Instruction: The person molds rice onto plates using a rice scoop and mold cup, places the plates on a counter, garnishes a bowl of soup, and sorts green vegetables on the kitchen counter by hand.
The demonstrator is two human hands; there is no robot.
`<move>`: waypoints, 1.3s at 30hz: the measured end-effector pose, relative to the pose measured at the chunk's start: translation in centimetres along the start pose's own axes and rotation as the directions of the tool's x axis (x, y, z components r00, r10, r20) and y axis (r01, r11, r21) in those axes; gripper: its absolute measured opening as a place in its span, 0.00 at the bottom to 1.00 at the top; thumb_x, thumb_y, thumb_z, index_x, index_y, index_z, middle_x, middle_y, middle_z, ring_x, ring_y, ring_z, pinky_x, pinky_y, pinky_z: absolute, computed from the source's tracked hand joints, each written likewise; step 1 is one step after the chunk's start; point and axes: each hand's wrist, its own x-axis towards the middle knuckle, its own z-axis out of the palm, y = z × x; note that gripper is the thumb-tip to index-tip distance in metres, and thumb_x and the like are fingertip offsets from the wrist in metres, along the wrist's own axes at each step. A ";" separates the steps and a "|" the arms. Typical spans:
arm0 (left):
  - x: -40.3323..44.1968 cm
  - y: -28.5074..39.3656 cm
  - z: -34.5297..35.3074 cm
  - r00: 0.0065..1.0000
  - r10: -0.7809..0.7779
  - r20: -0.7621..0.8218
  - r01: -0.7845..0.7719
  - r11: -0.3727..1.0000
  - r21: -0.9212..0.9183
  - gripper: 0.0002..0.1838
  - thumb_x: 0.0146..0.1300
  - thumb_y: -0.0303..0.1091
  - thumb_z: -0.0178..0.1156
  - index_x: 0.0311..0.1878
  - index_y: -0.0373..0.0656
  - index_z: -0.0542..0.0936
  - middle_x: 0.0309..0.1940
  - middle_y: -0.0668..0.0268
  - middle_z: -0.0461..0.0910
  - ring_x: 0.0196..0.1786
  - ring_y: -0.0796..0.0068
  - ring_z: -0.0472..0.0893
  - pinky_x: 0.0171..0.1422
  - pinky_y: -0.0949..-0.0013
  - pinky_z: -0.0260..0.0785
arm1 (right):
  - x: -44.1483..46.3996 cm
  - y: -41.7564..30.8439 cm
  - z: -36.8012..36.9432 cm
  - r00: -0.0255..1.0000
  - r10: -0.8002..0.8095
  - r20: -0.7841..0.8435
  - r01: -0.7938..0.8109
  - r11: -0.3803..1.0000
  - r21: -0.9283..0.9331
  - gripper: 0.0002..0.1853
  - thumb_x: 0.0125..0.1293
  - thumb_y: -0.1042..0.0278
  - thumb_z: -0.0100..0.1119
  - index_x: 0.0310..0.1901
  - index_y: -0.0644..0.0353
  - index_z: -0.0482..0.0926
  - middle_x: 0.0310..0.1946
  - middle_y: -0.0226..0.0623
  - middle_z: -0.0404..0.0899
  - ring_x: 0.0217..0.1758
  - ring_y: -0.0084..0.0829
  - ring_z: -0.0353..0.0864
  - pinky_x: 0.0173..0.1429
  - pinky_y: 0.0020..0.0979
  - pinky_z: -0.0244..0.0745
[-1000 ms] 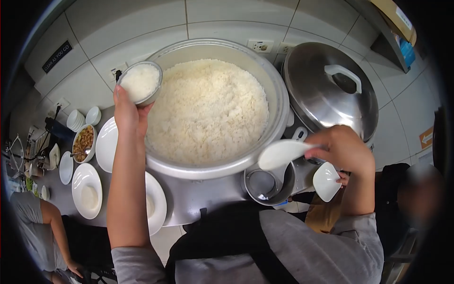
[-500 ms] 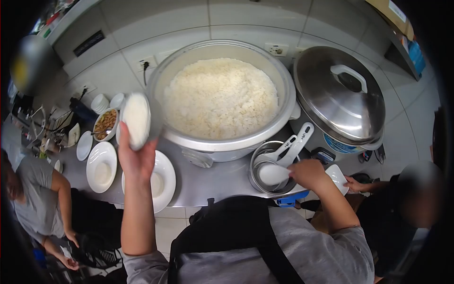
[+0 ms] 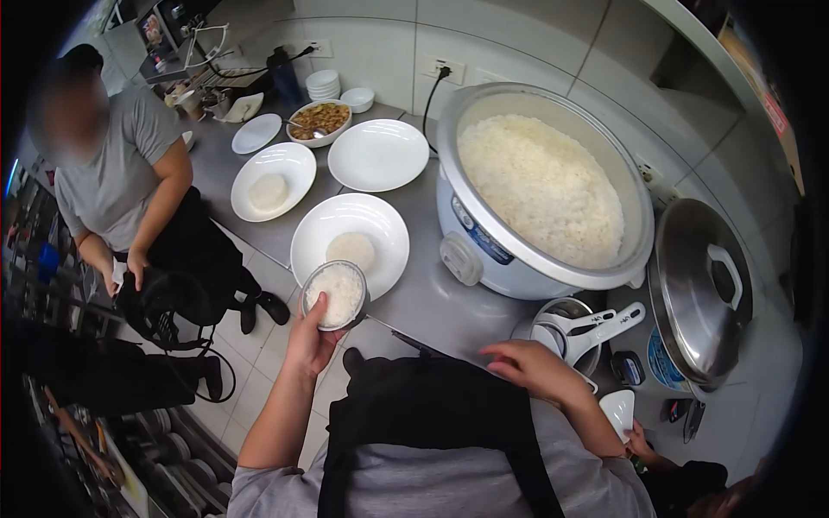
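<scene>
My left hand (image 3: 311, 344) grips a small bowl packed with white rice (image 3: 335, 293), thumb over its rim. The bowl is just in front of a white plate (image 3: 302, 246) bearing a round mound of rice (image 3: 350, 250), and partly covers the plate's near edge. My right hand (image 3: 537, 369) is empty, fingers apart, over the counter's front edge. Beside it, white serving spoons (image 3: 604, 330) stand in a metal pot (image 3: 566, 306). A large rice cooker (image 3: 462, 194), open and full of cooked rice (image 3: 544, 190), sits beyond the hands.
Behind are another plate with a rice mound (image 3: 268, 192), a bare white plate (image 3: 378, 157) and a bowl of chopped food (image 3: 319, 121). A metal lid (image 3: 691, 293) covers a container at right. One person (image 3: 138, 155) stands left; another's hand (image 3: 637, 442) holds a white dish (image 3: 617, 414).
The view has turned left. My left hand has brought the bowl of rice from beside the cooker down to the near plate. My right hand has let go of a spoon in the pot.
</scene>
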 end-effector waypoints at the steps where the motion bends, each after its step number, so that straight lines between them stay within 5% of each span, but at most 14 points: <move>1: 0.2 0.3 -0.3 1.000 -0.016 0.017 0.017 0.998 -0.053 0.27 0.69 0.40 0.55 0.67 0.46 0.61 0.59 0.60 0.73 0.58 0.63 0.77 0.58 0.59 0.74 | 1.0 0.2 0.9 0.998 -0.028 0.051 0.027 1.000 0.009 0.16 0.64 0.61 0.60 0.51 0.58 0.77 0.37 0.42 0.81 0.39 0.41 0.80 0.45 0.36 0.74; 8: 12.2 6.2 1.6 0.997 0.025 0.070 -0.043 0.963 0.265 0.36 0.62 0.27 0.62 0.69 0.56 0.56 0.61 0.62 0.68 0.60 0.62 0.74 0.57 0.54 0.75 | 5.7 2.4 6.1 0.996 -0.031 0.083 0.029 0.999 0.017 0.16 0.64 0.60 0.59 0.50 0.57 0.77 0.37 0.41 0.80 0.39 0.40 0.80 0.45 0.36 0.75; 11: 21.0 8.6 3.4 0.993 0.121 0.017 -0.108 0.811 0.576 0.38 0.57 0.28 0.67 0.69 0.56 0.60 0.58 0.64 0.71 0.60 0.66 0.73 0.56 0.56 0.74 | 5.9 2.0 6.8 0.998 0.056 0.000 -0.056 0.997 0.049 0.16 0.64 0.60 0.59 0.51 0.56 0.77 0.37 0.41 0.80 0.40 0.40 0.80 0.45 0.36 0.75; 14: 29.5 8.7 3.7 0.774 0.466 0.428 -0.469 -0.032 0.883 0.34 0.54 0.30 0.68 0.65 0.56 0.68 0.58 0.56 0.71 0.57 0.58 0.75 0.60 0.63 0.69 | 5.3 1.5 7.6 0.974 0.215 -0.072 -0.213 0.976 0.039 0.16 0.65 0.60 0.59 0.52 0.55 0.77 0.37 0.41 0.79 0.39 0.39 0.80 0.44 0.35 0.75; 15: 30.8 8.5 4.2 0.780 0.444 0.440 -0.480 -0.027 0.877 0.34 0.54 0.30 0.68 0.65 0.56 0.68 0.58 0.56 0.71 0.57 0.58 0.75 0.60 0.63 0.69 | 5.1 1.0 8.0 0.967 0.240 -0.081 -0.236 0.970 0.050 0.16 0.65 0.60 0.59 0.52 0.55 0.77 0.37 0.41 0.79 0.39 0.39 0.80 0.44 0.35 0.75; 17: 32.9 7.9 5.2 0.686 0.175 0.706 -0.497 -0.596 0.631 0.31 0.58 0.38 0.66 0.65 0.57 0.69 0.57 0.52 0.70 0.57 0.54 0.74 0.61 0.61 0.69 | 4.9 0.1 8.7 0.912 0.392 -0.125 -0.384 0.920 0.082 0.16 0.65 0.60 0.58 0.53 0.55 0.77 0.38 0.42 0.79 0.37 0.39 0.80 0.43 0.35 0.74; 20: 35.2 5.1 3.9 0.569 0.045 0.821 -0.542 -0.731 0.415 0.28 0.62 0.47 0.61 0.65 0.58 0.69 0.58 0.52 0.70 0.59 0.54 0.73 0.63 0.56 0.66 | 5.0 -0.6 9.9 0.862 0.481 -0.160 -0.465 0.876 0.129 0.17 0.65 0.60 0.58 0.53 0.55 0.76 0.37 0.43 0.78 0.36 0.39 0.79 0.42 0.36 0.74; 22: 36.3 5.7 3.7 0.589 0.013 0.808 -0.621 -0.632 0.463 0.26 0.65 0.50 0.55 0.66 0.57 0.69 0.58 0.51 0.70 0.62 0.54 0.71 0.65 0.49 0.62 | 6.2 -1.5 9.7 0.841 0.516 -0.162 -0.499 0.856 0.137 0.16 0.65 0.61 0.58 0.52 0.55 0.77 0.37 0.43 0.78 0.37 0.40 0.79 0.43 0.37 0.74; 24: 37.1 7.8 3.0 0.784 -0.062 0.618 -0.606 -0.294 0.739 0.27 0.65 0.47 0.55 0.67 0.56 0.68 0.61 0.51 0.69 0.67 0.54 0.66 0.69 0.45 0.56 | 8.2 -2.0 9.1 0.822 0.546 -0.162 -0.527 0.837 0.144 0.15 0.64 0.61 0.58 0.52 0.54 0.77 0.37 0.43 0.77 0.38 0.41 0.79 0.44 0.38 0.74; 25: 37.4 8.7 2.9 0.780 -0.071 0.622 -0.612 -0.292 0.735 0.27 0.65 0.47 0.55 0.67 0.56 0.68 0.61 0.51 0.69 0.67 0.54 0.66 0.69 0.45 0.56 | 10.0 -2.1 8.5 0.870 0.441 -0.219 -0.451 0.892 0.002 0.15 0.64 0.62 0.58 0.51 0.54 0.77 0.38 0.43 0.77 0.40 0.42 0.79 0.46 0.39 0.74; 27: 37.1 10.6 2.6 0.741 -0.226 0.633 -0.564 -0.721 0.403 0.32 0.62 0.41 0.59 0.70 0.58 0.63 0.69 0.58 0.63 0.72 0.55 0.61 0.73 0.46 0.52 | 15.0 -3.3 7.0 0.921 0.285 -0.267 -0.336 0.926 -0.173 0.13 0.64 0.63 0.57 0.49 0.55 0.78 0.41 0.43 0.77 0.45 0.44 0.78 0.49 0.40 0.74; 30: 36.1 12.0 3.6 0.798 -0.301 0.522 -0.519 -0.783 0.342 0.34 0.60 0.34 0.58 0.71 0.60 0.62 0.72 0.66 0.59 0.74 0.58 0.57 0.75 0.41 0.46 | 26.1 -3.8 4.7 0.960 0.024 -0.280 -0.113 0.945 -0.307 0.14 0.64 0.69 0.52 0.51 0.60 0.76 0.44 0.42 0.77 0.50 0.44 0.75 0.54 0.42 0.72; 35: 37.0 12.1 4.5 0.821 -0.343 0.456 -0.517 -0.785 0.342 0.34 0.58 0.26 0.52 0.70 0.59 0.64 0.72 0.69 0.60 0.73 0.59 0.59 0.74 0.36 0.43 | 44.4 1.3 2.6 0.891 -0.083 -0.447 -0.221 0.780 -0.585 0.18 0.64 0.71 0.46 0.54 0.57 0.76 0.58 0.36 0.72 0.55 0.37 0.73 0.57 0.46 0.70; 39: 38.2 12.8 5.0 0.821 -0.401 0.406 -0.551 -0.744 0.378 0.30 0.60 0.25 0.46 0.68 0.58 0.67 0.65 0.63 0.70 0.66 0.60 0.70 0.72 0.32 0.45 | 48.7 2.5 2.5 0.932 0.043 -0.361 -0.265 0.761 -0.592 0.16 0.65 0.69 0.46 0.53 0.54 0.77 0.56 0.33 0.75 0.54 0.35 0.75 0.57 0.46 0.68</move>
